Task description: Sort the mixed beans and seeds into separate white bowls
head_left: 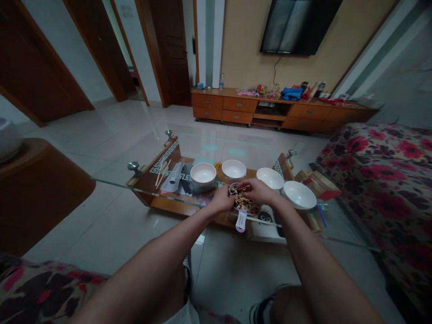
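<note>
A small purple-rimmed bowl (246, 206) with a handle, full of mixed brown and white bits, stands on the glass coffee table (114, 185). My left hand (221, 200) is closed against the bowl's left rim. My right hand (258, 191) arches over the bowl with its fingers pinched in the contents; what they hold is too small to make out. Behind the bowl stands a row of white empty bowls: one at left (203, 173), one in the middle (234, 169), one at right (270, 178), and a wider one at far right (299, 194).
Wooden chopsticks (162, 172) and a rolled sheet lie on the table's lower wooden shelf at left. A floral sofa (381, 180) stands at right, a brown side table (40, 189) at left. A cluttered TV cabinet (283, 112) lines the far wall.
</note>
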Tool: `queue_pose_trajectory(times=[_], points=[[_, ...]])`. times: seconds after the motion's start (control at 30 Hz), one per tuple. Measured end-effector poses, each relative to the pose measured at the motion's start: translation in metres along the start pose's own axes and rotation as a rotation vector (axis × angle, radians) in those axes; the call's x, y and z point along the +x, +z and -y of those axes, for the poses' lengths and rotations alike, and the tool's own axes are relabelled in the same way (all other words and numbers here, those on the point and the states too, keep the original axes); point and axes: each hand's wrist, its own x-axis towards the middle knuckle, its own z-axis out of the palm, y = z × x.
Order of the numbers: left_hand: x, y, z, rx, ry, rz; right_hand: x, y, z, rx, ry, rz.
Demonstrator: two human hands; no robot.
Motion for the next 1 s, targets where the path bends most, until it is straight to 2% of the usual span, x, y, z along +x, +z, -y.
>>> queue_pose_trajectory(times=[0.1,0.23,0.37,0.67,0.83,1.0], points=[[0.000,0.000,-0.001,-0.004,-0.007,-0.004,-0.005,0.000,-0.001,-0.040,-0.018,0.049],[-0.001,-0.001,-0.002,-0.003,-0.012,-0.008,-0.009,0.011,-0.002,-0.099,-0.038,0.100],[-0.002,-0.001,-0.004,0.001,-0.011,-0.011,-0.009,0.022,0.000,-0.147,-0.056,0.101],[-0.002,-0.002,-0.002,0.008,-0.004,-0.011,-0.001,0.029,-0.001,-0.132,-0.095,0.105],[0.000,0.000,0.001,0.017,0.002,-0.013,0.000,0.028,-0.007,-0.049,-0.033,0.069],[0.001,0.001,0.004,0.016,0.030,0.001,-0.002,0.021,-0.014,0.062,0.049,-0.032]])
